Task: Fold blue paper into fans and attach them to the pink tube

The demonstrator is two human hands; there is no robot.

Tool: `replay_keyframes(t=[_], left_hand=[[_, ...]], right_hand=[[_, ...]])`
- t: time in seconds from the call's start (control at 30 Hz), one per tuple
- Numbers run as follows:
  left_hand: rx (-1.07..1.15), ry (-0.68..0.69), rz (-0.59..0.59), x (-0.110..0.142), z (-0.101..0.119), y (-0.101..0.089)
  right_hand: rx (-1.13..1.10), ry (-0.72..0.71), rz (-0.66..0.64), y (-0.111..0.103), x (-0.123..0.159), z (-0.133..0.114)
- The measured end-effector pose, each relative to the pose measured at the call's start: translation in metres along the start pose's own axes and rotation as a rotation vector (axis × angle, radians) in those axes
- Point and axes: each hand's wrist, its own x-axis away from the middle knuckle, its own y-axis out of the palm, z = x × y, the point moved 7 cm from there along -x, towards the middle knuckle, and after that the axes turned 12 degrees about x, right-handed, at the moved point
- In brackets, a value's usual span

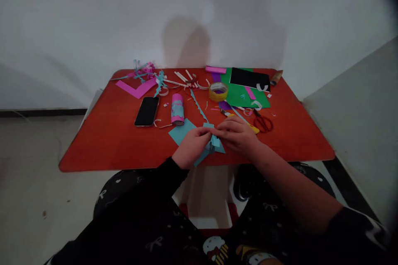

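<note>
My left hand (193, 145) and my right hand (238, 136) meet over the front middle of the red table. Both are closed, their fingertips pinching a small piece of light blue paper (213, 142) that looks folded or curled. Fingers hide part of it. Under and beside my left hand lies a larger light blue paper sheet (179, 131). A yellow cutter (254, 128) pokes out beyond my right hand. Left of the hands stands or lies a pink roll (177, 109) with a band of light blue scalloped paper around it.
A phone (147, 111) lies left on the table (102, 145). Clear tape (218, 91), red-handled scissors (263, 122), green paper (239, 98) and a black sheet (250, 78) are at right. Paper scraps (144, 70) pile at back left. A wall (124, 16) rises behind.
</note>
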Motion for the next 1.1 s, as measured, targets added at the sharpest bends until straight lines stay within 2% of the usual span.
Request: replay_keyframes(t=[0.1, 0.2, 0.3, 0.4, 0.53, 0.67, 0.73, 0.87, 0.97, 1.1], left_hand=[[0.016, -0.02, -0.033, 0.002, 0.0, 0.003], [-0.021, 0.038, -0.071, 0.001, 0.004, 0.006], [-0.08, 0.145, -0.097, -0.001, 0.011, 0.01], [-0.031, 0.196, -0.059, -0.004, 0.014, 0.008], [0.111, 0.154, -0.007, -0.004, 0.01, 0.006], [0.205, 0.027, -0.078, -0.001, 0.0, 0.015], [0.17, 0.016, -0.09, 0.0, 0.0, 0.017], [0.042, 0.089, -0.093, 0.003, 0.011, 0.018], [0.003, 0.109, -0.085, 0.006, 0.016, 0.018], [-0.053, 0.126, -0.058, 0.008, 0.018, 0.014]], right_hand=[[-0.013, -0.026, 0.023, 0.002, 0.003, 0.0], [-0.099, -0.006, 0.077, 0.003, 0.006, 0.001], [-0.172, 0.113, 0.107, 0.002, 0.005, 0.006], [-0.208, 0.247, 0.101, -0.002, 0.001, 0.01], [-0.327, 0.436, 0.075, 0.0, -0.002, 0.014], [-0.468, 0.626, 0.121, 0.007, 0.006, 0.023], [-0.506, 0.668, 0.115, 0.012, 0.009, 0.025], [-0.424, 0.573, 0.092, 0.008, 0.005, 0.019], [-0.258, 0.408, 0.115, -0.004, -0.001, 0.009], [-0.19, 0.184, 0.113, -0.008, -0.004, -0.001]])
